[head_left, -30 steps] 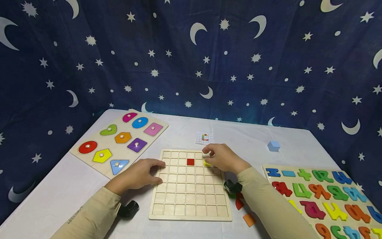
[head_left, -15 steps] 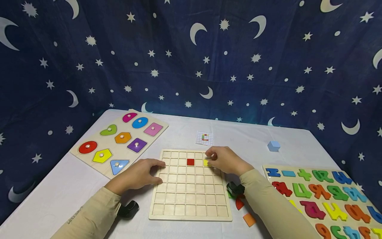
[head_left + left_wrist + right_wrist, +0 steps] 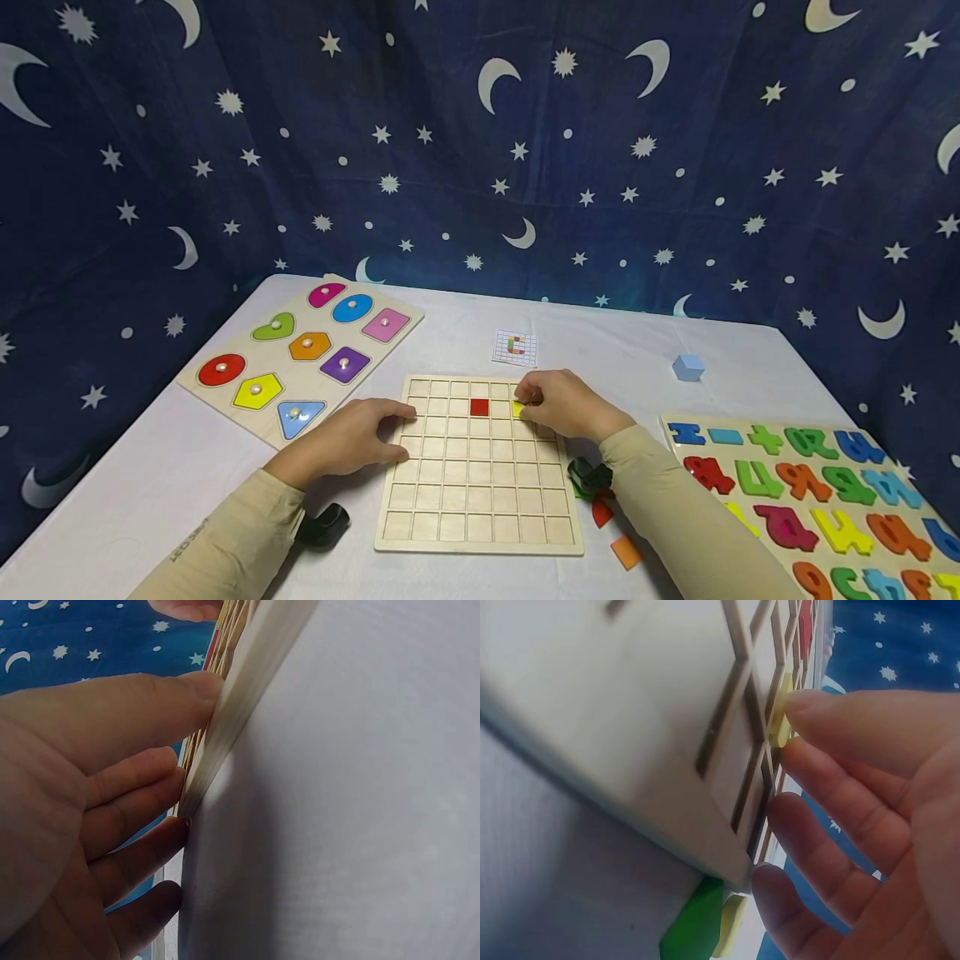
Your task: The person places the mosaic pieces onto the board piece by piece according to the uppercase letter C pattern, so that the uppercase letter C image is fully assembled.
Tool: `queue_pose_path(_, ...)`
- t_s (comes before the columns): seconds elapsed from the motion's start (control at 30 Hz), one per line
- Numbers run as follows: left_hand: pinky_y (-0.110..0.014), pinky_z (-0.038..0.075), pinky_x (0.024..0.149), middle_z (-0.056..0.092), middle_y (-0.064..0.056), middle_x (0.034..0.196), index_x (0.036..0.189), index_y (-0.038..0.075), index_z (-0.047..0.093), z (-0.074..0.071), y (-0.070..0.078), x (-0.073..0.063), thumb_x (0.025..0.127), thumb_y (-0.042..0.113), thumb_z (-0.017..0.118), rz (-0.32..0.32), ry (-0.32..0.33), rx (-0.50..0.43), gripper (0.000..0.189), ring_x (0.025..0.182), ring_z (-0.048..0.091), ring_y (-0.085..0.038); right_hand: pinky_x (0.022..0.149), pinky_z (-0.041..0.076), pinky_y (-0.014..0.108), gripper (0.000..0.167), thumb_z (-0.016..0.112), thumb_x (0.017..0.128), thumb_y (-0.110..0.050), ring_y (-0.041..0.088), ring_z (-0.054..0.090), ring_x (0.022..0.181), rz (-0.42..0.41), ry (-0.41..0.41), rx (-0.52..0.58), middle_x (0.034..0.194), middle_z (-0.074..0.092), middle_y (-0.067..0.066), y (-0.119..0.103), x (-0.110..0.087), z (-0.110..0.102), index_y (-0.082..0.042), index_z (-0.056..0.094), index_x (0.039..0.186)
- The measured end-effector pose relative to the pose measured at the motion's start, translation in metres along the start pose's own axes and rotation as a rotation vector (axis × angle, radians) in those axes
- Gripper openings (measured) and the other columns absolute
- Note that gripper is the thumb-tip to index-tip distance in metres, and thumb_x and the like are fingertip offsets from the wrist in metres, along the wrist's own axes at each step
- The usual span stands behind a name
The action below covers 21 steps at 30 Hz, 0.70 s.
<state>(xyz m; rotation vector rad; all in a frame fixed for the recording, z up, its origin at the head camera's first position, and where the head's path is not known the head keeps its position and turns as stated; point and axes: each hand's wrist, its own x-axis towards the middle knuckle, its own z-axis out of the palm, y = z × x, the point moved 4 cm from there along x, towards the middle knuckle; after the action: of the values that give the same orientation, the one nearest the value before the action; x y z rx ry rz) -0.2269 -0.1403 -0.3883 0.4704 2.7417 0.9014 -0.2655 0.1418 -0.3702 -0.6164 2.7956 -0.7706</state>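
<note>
A wooden grid board (image 3: pixel 442 472) lies in front of me, with a red square tile (image 3: pixel 479 407) in its second row. My right hand (image 3: pixel 566 404) is over the board's upper right cells, pinching a yellow tile (image 3: pixel 781 712) between thumb and index finger. In the right wrist view the tile's edge stands slightly proud of the grid lines; the fingers partly hide it. At the left edge of the board, my left hand (image 3: pixel 341 442) steadies it. Its thumb and fingertips touch the wooden side (image 3: pixel 240 697), fingers spread rather than curled.
A small card (image 3: pixel 514 346) with a coloured grid pattern lies behind the board. The shape puzzle (image 3: pixel 300 358) is at left, the letter puzzle (image 3: pixel 795 483) at right. A blue block (image 3: pixel 687 367) stands farther back. Red (image 3: pixel 602 510), orange (image 3: pixel 626 552) and green pieces (image 3: pixel 694 922) lie beside the board.
The right hand has shifted slightly right and down over the yellow tile, its index finger coming back toward it. My left hand and the board stay in place.
</note>
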Motion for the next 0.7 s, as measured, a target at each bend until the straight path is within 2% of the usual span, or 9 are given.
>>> queue_pose_path(0.3, -0.048, 0.042, 0.108, 0.064, -0.007, 0.130, 0.128, 0.010, 0.068, -0.0003, -0.0002, -0.0002, 0.078, 0.016, 0.087, 0.008, 0.003, 0.006, 0.054, 0.126, 0.055, -0.030, 0.073, 0.048, 0.031, 0.014, 0.074, 0.087, -0.006, 0.015, 0.053, 0.076, -0.021, -0.008, -0.011, 0.080, 0.059, -0.004, -0.0005, 0.0006, 0.0015, -0.010, 0.067, 0.099)
queue_pose_path(0.7, -0.047, 0.042, 0.109, 0.064, -0.006, 0.130, 0.128, 0.010, 0.068, -0.0009, 0.0009, 0.0001, 0.078, 0.016, 0.086, 0.015, 0.000, 0.007, 0.054, 0.126, 0.055, -0.029, 0.079, 0.051, 0.033, 0.013, 0.073, 0.088, -0.005, 0.015, 0.055, 0.079, -0.033, -0.001, -0.032, 0.086, 0.063, -0.003, -0.0011, 0.0033, 0.0016, -0.008, 0.068, 0.100)
